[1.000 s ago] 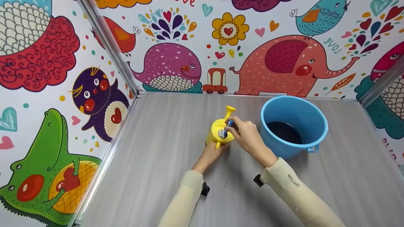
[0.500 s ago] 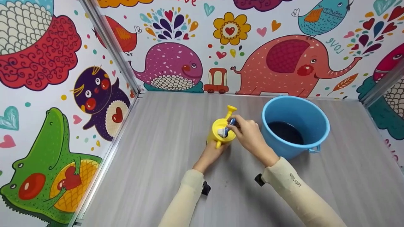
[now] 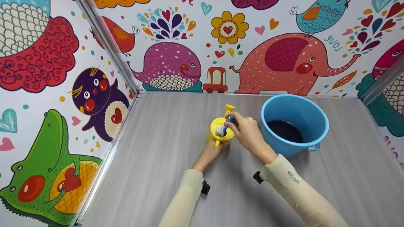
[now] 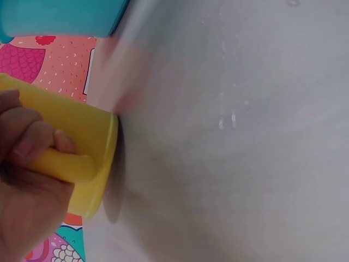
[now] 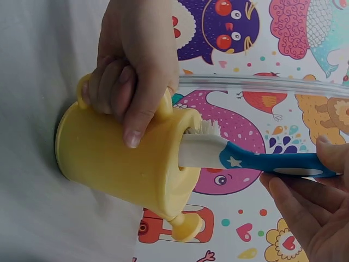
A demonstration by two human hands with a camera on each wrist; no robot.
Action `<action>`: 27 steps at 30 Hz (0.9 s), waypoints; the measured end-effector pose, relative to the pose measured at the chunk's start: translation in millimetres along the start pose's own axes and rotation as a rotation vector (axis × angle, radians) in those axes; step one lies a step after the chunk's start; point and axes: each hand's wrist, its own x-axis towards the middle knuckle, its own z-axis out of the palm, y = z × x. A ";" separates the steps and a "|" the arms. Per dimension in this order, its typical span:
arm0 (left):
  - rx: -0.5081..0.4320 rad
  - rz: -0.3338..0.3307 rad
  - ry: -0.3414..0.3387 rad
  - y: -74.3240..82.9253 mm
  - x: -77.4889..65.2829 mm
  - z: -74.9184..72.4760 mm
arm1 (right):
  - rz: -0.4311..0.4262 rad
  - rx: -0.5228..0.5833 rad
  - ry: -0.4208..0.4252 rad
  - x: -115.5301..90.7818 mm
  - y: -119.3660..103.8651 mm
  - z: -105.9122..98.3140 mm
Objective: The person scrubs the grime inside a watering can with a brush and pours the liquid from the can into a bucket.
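A small yellow watering can (image 5: pixel 117 155) stands upright on the grey tabletop, its spout towards the back wall in the head view. My left hand (image 3: pixel 211 153) grips its handle, fingers wrapped round and thumb lying along the can's side. Between the thumb and fingers of my right hand (image 3: pixel 247 130) is the handle of a blue-and-white brush (image 5: pixel 267 162) with a white star on it. The brush's head reaches into the can's top opening. Some white bristles (image 5: pixel 211 129) show above the rim; the rest are hidden inside.
Right of the can is a blue bucket (image 3: pixel 311 121) with dark liquid in the bottom. Walls printed with cartoon animals (image 3: pixel 170 63) edge the grey tabletop (image 3: pixel 151 176) at the back and sides. A few water drops (image 4: pixel 233 119) lie on the surface.
My right hand has shifted the brush slightly within the opening, and more of its bristles show now. The left hand keeps hold of the watering can in the same place.
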 end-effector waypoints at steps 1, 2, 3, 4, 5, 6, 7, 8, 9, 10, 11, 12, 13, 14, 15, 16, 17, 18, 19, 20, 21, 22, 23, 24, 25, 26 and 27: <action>0.000 0.003 0.001 -0.4 0.2 0.1 | -0.003 -0.004 -0.002 0.6 -0.5 -0.2; 0.002 0.003 0.001 0.0 0.1 0.1 | -0.004 -0.010 -0.003 1.0 -0.9 -0.3; 0.002 0.004 -0.001 -0.5 0.3 0.3 | -0.002 -0.014 -0.006 1.2 -1.2 -0.4; -0.002 0.003 -0.006 -0.8 0.5 0.6 | 0.005 -0.017 -0.007 1.2 -1.4 -0.6; -0.005 0.005 -0.009 -0.8 0.7 0.7 | 0.009 -0.016 -0.008 1.0 -1.8 -0.9; -0.006 0.006 -0.010 -0.7 0.8 0.8 | 0.013 -0.015 -0.007 1.0 -2.3 -1.2; -0.008 0.009 -0.010 -0.4 0.8 0.6 | 0.016 -0.014 -0.005 1.3 -2.8 -1.4; -0.005 0.015 -0.008 -0.2 0.8 0.3 | 0.015 -0.014 -0.004 1.7 -3.5 -1.5; -0.004 0.017 -0.008 -0.4 0.8 -0.1 | 0.014 -0.014 -0.003 2.1 -4.2 -1.5; -0.003 0.018 -0.007 -0.1 0.7 -0.6 | 0.011 -0.016 -0.003 2.6 -5.1 -1.5; -0.005 0.021 -0.007 -0.1 0.3 -0.9 | 0.008 -0.019 -0.002 3.0 -5.7 -1.3; -0.007 0.025 -0.010 -0.8 -0.1 -1.2 | 0.005 -0.024 -0.003 3.5 -6.4 -1.0; -0.014 0.028 -0.011 -1.6 -0.3 -1.1 | 0.003 -0.029 -0.006 3.9 -7.1 -0.5; -0.022 0.028 -0.012 -2.1 -0.7 -1.1 | 0.005 -0.035 -0.010 4.3 -7.9 0.1; -0.036 0.029 -0.014 -2.6 -1.3 -1.1 | 0.007 -0.041 -0.014 4.8 -8.8 0.7; -0.045 0.036 -0.013 -2.9 -1.7 -1.0 | 0.009 -0.047 -0.019 5.5 -9.6 1.3; -0.053 0.040 -0.013 -3.6 -2.0 -1.0 | 0.010 -0.052 -0.024 6.2 -10.4 1.8; -0.056 0.044 -0.011 -4.1 -2.2 -1.1 | 0.010 -0.056 -0.028 7.1 -11.1 2.3; -0.061 0.049 -0.010 -4.7 -1.8 -1.0 | 0.011 -0.059 -0.032 7.9 -12.0 2.5; -0.064 0.052 -0.010 -4.6 -2.1 -1.4 | 0.010 -0.063 -0.035 8.6 -12.7 2.6; -0.064 0.059 -0.009 -5.1 -2.1 -1.6 | 0.008 -0.068 -0.037 9.0 -13.2 2.5; -0.065 0.061 -0.010 -5.0 -1.9 -1.7 | 0.006 -0.071 -0.036 9.2 -13.6 2.2; -0.071 0.065 -0.010 -5.2 -1.6 -1.8 | 0.006 -0.072 -0.035 9.3 -13.9 1.9; -0.077 0.071 -0.010 -5.4 -1.3 -1.9 | 0.007 -0.072 -0.031 9.4 -14.2 1.5; -0.085 0.075 -0.010 -5.7 -0.9 -1.8 | 0.006 -0.070 -0.027 9.1 -14.4 1.0; -0.086 0.078 -0.012 -5.7 -1.2 -2.0 | 0.006 -0.069 -0.023 8.9 -14.6 0.6; -0.088 0.079 -0.015 -6.5 -1.1 -1.8 | 0.007 -0.069 -0.019 8.6 -15.0 0.0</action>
